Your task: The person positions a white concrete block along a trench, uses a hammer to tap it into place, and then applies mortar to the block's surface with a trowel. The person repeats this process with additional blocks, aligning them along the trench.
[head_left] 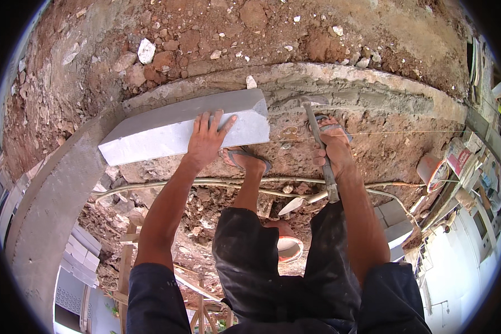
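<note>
Centre frame, my left hand (207, 135) presses flat, fingers spread, on the grey block (167, 131); my right hand (333, 151) grips the hammer (320, 146), best tapped gently.

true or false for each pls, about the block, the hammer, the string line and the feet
1. The left hand lies flat on a grey block. True.
2. The right hand holds a trowel. False: it grips a hammer by the handle.
3. The block lies on a strip of wet mortar along the concrete edge. True.
4. The person wears closed boots. False: a sandal shows on the foot.
5. A thin string line runs out to the right of the hammer. True.
6. The block is red brick. False: it is pale grey.
</note>
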Motion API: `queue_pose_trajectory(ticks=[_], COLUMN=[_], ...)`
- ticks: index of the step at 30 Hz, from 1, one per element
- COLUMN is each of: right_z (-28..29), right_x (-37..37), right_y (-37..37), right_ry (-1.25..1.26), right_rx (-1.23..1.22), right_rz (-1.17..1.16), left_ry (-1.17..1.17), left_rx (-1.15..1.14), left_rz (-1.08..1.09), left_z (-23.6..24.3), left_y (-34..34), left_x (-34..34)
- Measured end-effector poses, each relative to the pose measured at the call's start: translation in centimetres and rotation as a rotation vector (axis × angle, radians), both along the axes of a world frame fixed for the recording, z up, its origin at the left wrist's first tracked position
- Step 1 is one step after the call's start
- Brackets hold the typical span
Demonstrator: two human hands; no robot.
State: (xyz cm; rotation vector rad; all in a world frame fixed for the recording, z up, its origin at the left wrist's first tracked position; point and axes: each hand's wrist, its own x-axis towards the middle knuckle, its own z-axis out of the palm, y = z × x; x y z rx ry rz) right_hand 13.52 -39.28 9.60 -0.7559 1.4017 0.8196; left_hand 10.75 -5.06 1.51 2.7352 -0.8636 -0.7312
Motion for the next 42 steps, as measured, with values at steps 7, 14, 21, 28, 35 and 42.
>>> queue_pose_trajectory(ticks=[7,14,21,28,35,42], right_z=[9.8,14.2,10.2,10.2,9.9,8.8], right_x=[-1.4,-1.9,-2.1,5.4,7.2,5.0], right_y=[-6.6,-11.5,-17.9,-15.7,-18.0,-23.2], right_ry=[-0.094,-0.192,-1.022,-0.612,-0.665,-0.825], right_rx=[-0.088,-0.226,-0.364,-0.215,-0.3,-0.365], right_rz=[0.365,0.98,1.709,1.712,1.987,1.997], left_ry=[-0.055,-0.075,-0.087,-0.148,0.028,-0.349], left_rx=[0.028,0.035,0.174,0.151,-0.943,-1.425], left_rz=[-0.006,0.104,0.188,0.738,2.505,2.538], left_z=[-0.8,-0.3,-0.3,2.7,0.8,-3.9], left_y=[0.2,-0.6,-2.5,-5.4,-18.1,-26.7], left_x=[-0.4,-1.1,-2.1,-5.6,-8.9,-4.4])
